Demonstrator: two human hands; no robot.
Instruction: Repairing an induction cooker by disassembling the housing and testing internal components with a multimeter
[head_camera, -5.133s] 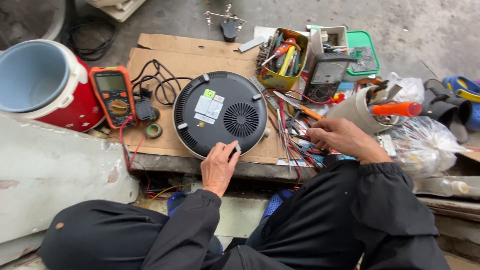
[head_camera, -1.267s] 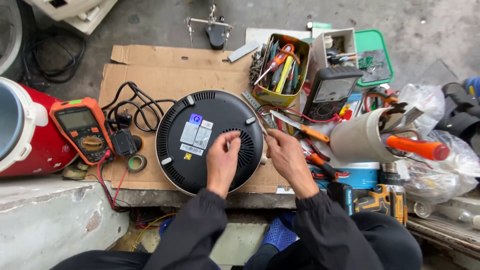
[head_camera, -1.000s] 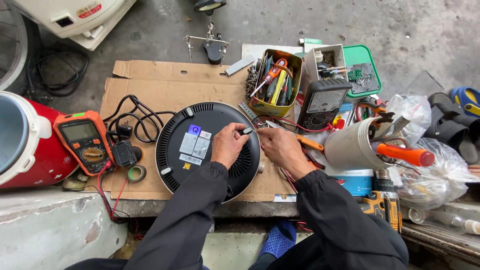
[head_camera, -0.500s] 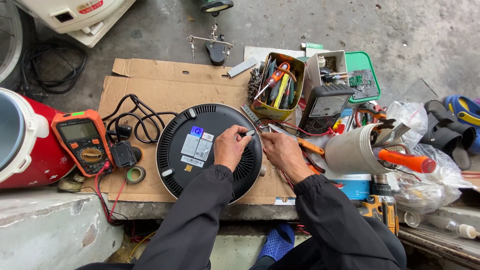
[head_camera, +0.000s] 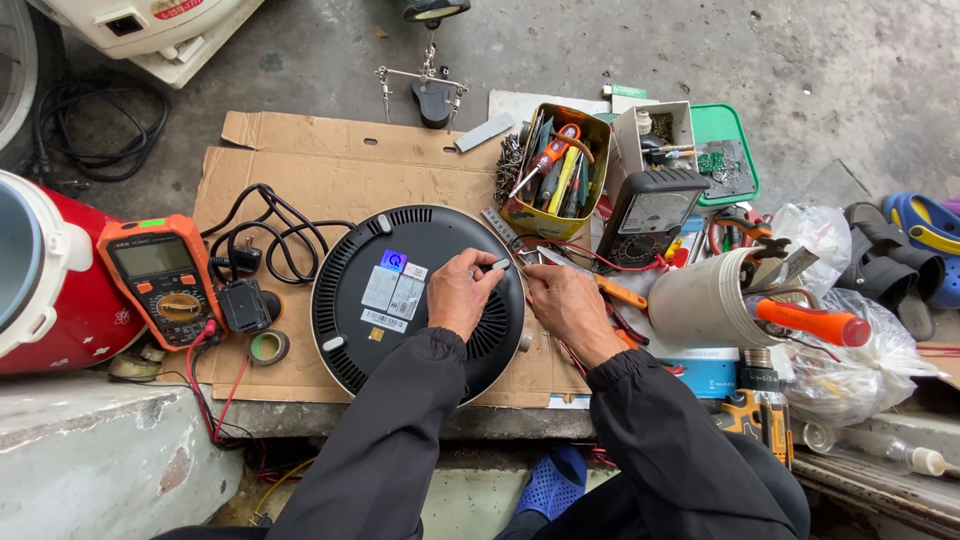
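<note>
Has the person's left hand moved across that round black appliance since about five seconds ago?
Yes. The left hand has gone from the near rim of the round black appliance up to its far right edge, past the white labels.

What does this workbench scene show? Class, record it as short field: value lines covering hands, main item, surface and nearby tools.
Left hand: resting on the round black appliance, fingers at its right rim
Right hand: beside that rim, fingers close to the left hand's
Surface: flattened cardboard
Left of appliance: orange multimeter, tape roll
Behind: yellow tool tin

Long black sleeves down to both wrists, bare hands, blue perforated clog.
</note>
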